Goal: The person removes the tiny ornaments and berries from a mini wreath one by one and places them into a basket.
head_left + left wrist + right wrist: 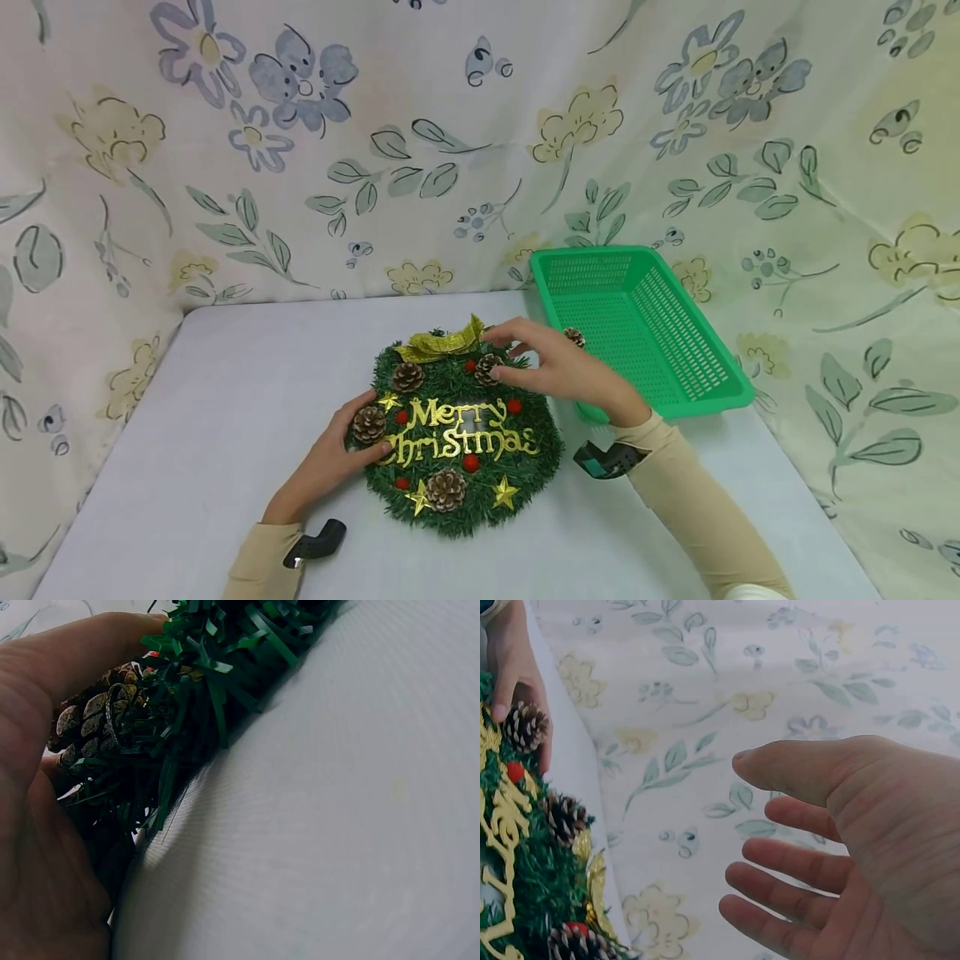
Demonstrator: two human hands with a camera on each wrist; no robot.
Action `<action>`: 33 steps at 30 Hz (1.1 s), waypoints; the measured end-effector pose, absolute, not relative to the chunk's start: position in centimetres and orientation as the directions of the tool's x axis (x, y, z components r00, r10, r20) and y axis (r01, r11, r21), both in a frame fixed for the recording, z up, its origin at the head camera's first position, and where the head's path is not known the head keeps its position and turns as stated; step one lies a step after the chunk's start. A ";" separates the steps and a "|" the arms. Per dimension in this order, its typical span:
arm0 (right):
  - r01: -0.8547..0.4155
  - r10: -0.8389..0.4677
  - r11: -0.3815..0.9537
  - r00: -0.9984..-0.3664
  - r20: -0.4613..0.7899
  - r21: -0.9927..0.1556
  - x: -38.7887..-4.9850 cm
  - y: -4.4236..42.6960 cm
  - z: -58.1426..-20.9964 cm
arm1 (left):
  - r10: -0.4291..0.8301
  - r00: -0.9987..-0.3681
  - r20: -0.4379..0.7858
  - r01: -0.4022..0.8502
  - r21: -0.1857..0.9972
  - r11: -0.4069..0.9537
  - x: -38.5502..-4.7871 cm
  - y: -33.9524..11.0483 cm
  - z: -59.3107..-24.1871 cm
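A person's left hand (333,454) grips the left edge of a tinsel Christmas wreath (442,388) on a white tabletop (225,433), thumb across the front and fingers at the rim, around a frosted pine cone (368,424). The right hand (566,367), fingers spread and holding nothing, hovers over the wreath's upper right, near a gold ribbon bow (438,343). Behind it, to the right, sits a green plastic basket (600,317) with another cone (573,337) by its near left wall.

The wreath should prove light, its tinsel soft and springy over what is probably a stiffer ring; the thin gold "Merry Christmas" lettering (450,443) looks easiest to bend. The outer rim seems the safest hold (a tug on bow, cones or letters could work them loose).

The right wrist view settles what the head view leaves doubtful: thumb and fingertips stand apart, nothing between them. Only the left wrist view shows the tinsel's side close against the tabletop; only the head view shows the basket.
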State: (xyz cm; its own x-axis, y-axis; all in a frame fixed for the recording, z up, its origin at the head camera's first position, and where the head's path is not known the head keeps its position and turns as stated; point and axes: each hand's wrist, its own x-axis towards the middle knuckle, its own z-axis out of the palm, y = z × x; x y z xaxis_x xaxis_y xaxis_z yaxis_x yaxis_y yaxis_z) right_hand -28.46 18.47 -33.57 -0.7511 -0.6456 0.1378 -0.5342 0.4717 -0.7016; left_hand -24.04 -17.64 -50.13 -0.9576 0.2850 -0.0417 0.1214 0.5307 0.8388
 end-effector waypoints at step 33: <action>-0.526 -0.721 0.419 -0.688 0.081 -0.740 -27.5 16.1 -36.1 | 0.295 -0.955 -0.017 0.150 0.833 0.533 -24.3 -17.6 -50.4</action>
State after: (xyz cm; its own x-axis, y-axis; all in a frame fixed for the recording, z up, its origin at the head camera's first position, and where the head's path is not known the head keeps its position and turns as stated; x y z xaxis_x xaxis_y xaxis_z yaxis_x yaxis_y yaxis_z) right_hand -27.48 16.13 -36.14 -0.6881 -0.7210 0.0812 -0.5263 0.4190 -0.7399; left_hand -24.33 -17.55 -50.44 -0.9554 0.2950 -0.0173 0.1496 0.5333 0.8326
